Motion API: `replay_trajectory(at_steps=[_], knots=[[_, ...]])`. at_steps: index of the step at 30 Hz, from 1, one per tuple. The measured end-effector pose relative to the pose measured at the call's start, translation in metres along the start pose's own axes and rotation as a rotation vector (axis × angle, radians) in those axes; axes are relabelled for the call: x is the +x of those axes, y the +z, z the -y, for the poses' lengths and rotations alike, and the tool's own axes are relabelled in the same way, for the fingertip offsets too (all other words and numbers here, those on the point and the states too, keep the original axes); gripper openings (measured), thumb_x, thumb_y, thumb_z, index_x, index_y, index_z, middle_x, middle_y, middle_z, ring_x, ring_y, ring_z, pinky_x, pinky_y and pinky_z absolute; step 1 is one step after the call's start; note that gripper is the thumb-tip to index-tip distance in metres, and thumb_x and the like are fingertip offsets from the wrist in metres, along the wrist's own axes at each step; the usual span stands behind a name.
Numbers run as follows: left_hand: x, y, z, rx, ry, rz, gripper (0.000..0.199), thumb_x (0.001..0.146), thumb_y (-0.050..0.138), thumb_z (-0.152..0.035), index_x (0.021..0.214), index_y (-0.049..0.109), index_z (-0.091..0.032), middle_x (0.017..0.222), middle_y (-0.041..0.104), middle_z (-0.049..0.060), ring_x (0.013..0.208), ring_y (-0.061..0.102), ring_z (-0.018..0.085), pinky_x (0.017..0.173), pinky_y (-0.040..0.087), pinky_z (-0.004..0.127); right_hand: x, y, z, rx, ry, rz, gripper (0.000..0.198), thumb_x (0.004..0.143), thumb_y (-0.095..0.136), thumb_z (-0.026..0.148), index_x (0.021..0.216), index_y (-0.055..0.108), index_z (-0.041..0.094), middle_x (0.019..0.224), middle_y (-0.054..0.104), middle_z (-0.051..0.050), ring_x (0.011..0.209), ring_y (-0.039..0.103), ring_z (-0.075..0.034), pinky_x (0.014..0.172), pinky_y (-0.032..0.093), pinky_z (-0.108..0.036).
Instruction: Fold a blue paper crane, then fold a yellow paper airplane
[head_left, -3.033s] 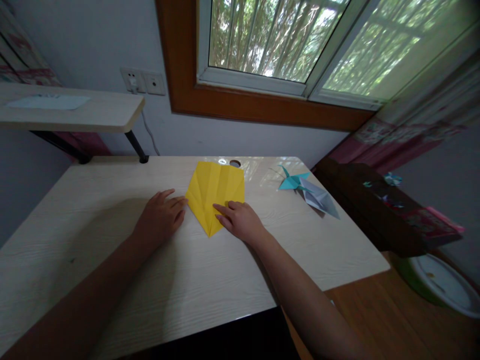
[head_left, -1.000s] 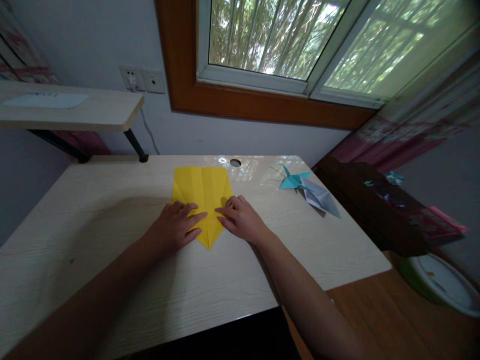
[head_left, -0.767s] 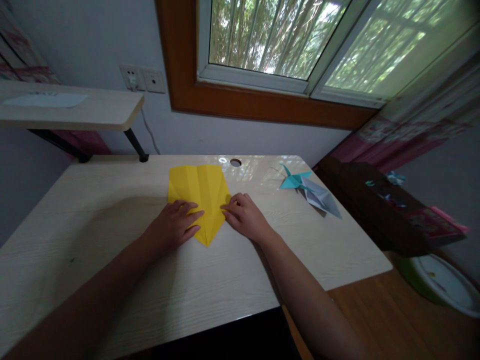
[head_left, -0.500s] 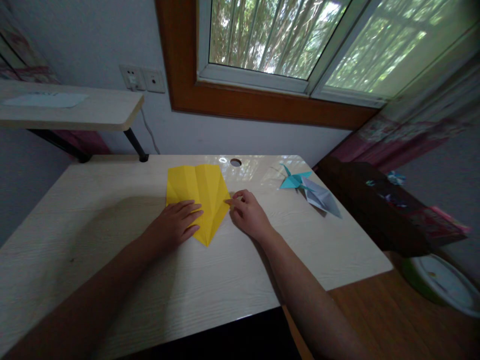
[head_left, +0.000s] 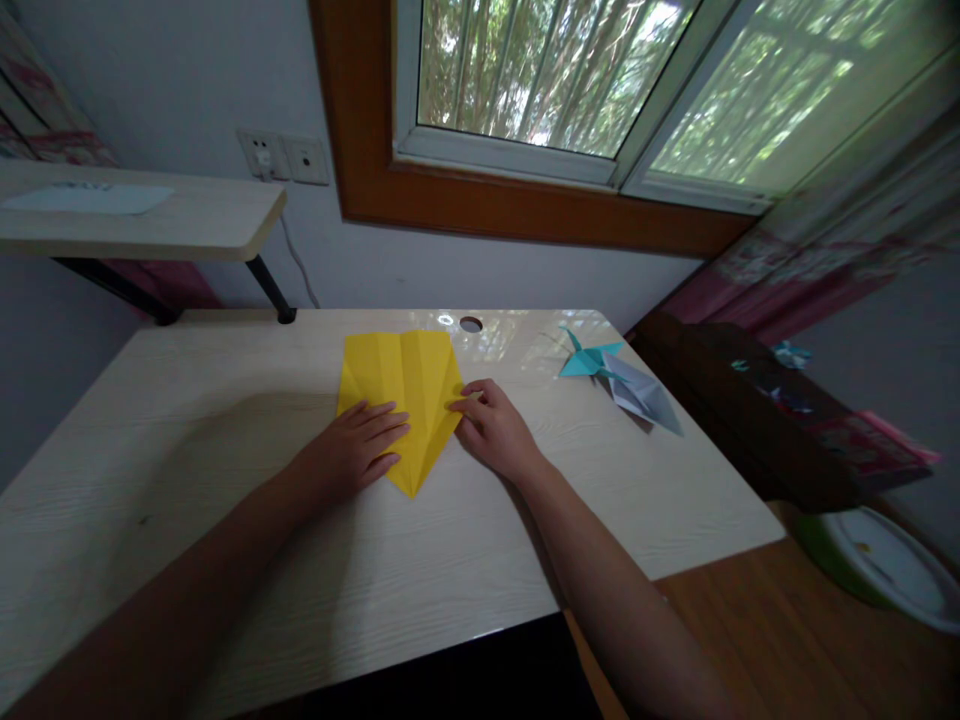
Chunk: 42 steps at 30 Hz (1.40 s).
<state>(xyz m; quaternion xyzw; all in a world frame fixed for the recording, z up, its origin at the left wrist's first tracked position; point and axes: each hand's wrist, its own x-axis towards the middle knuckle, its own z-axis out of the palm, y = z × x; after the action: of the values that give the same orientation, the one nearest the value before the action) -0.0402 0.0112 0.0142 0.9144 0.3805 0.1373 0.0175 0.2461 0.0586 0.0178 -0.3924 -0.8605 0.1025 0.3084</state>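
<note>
A yellow sheet of folding paper (head_left: 409,375) lies on the pale desk (head_left: 420,570), creased lengthwise, with its lower sides folded to a point toward me. My left hand (head_left: 358,445) rests flat on its lower left part, fingers stretched out and slightly spread, covering some of the folds. At the paper's right corner, my right hand (head_left: 491,420) pinches the edge between thumb and index finger. The other right fingers are curled.
On the desk's right side stand a teal paper crane (head_left: 589,358) and a grey folded paper boat (head_left: 643,392). A raised shelf (head_left: 217,222) on black legs is at the back left. A round cable hole (head_left: 471,325) sits near the back edge.
The yellow paper has turned slightly, its top shifting a little to the right. My right thumb and finger have closed on its right corner. My left hand stays nearly in place.
</note>
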Motion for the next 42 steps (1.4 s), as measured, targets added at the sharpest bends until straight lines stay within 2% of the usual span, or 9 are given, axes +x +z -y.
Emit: replay_trajectory(at_steps=[9,22,27,33,38,42], knots=[[-0.001,0.004,0.003,-0.022,0.021,0.005,0.042,0.104,0.046,-0.031,0.145,0.054,-0.023,0.152,0.054,0.009,0.147,0.04,0.027,0.122,0.028,0.053,0.001,-0.003,0.002,0.024,-0.017,-0.006,0.022,0.087,0.055,0.012,0.102,0.07,0.018,0.118,0.058,-0.013,0.089,0.062,-0.019,0.083,0.054,-0.035],[-0.001,0.006,0.003,-0.009,0.016,0.012,0.04,0.105,0.046,-0.031,0.143,0.057,-0.026,0.154,0.051,0.009,0.148,0.039,0.029,0.121,0.03,0.056,0.004,-0.005,0.006,0.069,-0.074,-0.108,0.023,0.083,0.054,0.008,0.097,0.069,0.019,0.105,0.061,-0.011,0.09,0.064,-0.02,0.079,0.056,-0.034],[-0.001,0.007,0.003,-0.029,0.031,0.01,0.038,0.104,0.048,-0.029,0.14,0.06,-0.03,0.153,0.052,0.008,0.148,0.04,0.03,0.12,0.032,0.058,0.004,-0.005,0.007,0.083,-0.091,-0.103,0.026,0.083,0.053,0.007,0.1,0.069,0.018,0.107,0.061,-0.012,0.093,0.064,-0.021,0.081,0.056,-0.036],[-0.001,0.008,0.001,-0.03,0.085,0.002,0.038,0.102,0.051,-0.027,0.139,0.061,-0.03,0.154,0.051,0.009,0.148,0.039,0.03,0.12,0.032,0.057,0.004,-0.004,0.01,0.116,-0.134,-0.095,0.032,0.084,0.053,0.006,0.109,0.068,0.02,0.107,0.059,-0.011,0.096,0.062,-0.022,0.083,0.056,-0.038],[-0.001,0.008,0.0,-0.055,0.085,-0.01,0.039,0.102,0.053,-0.027,0.14,0.06,-0.031,0.154,0.051,0.008,0.147,0.04,0.029,0.121,0.031,0.056,0.005,-0.003,0.014,0.148,-0.164,-0.072,0.036,0.09,0.053,0.01,0.124,0.062,0.021,0.117,0.057,-0.013,0.102,0.061,-0.022,0.087,0.057,-0.039],[-0.001,0.008,0.0,-0.079,0.103,-0.023,0.039,0.101,0.054,-0.029,0.14,0.06,-0.03,0.153,0.053,0.009,0.147,0.041,0.029,0.121,0.03,0.056,0.005,-0.001,0.015,0.134,-0.159,-0.035,0.039,0.094,0.056,0.016,0.132,0.054,0.023,0.125,0.054,-0.014,0.114,0.058,-0.024,0.096,0.056,-0.044]])
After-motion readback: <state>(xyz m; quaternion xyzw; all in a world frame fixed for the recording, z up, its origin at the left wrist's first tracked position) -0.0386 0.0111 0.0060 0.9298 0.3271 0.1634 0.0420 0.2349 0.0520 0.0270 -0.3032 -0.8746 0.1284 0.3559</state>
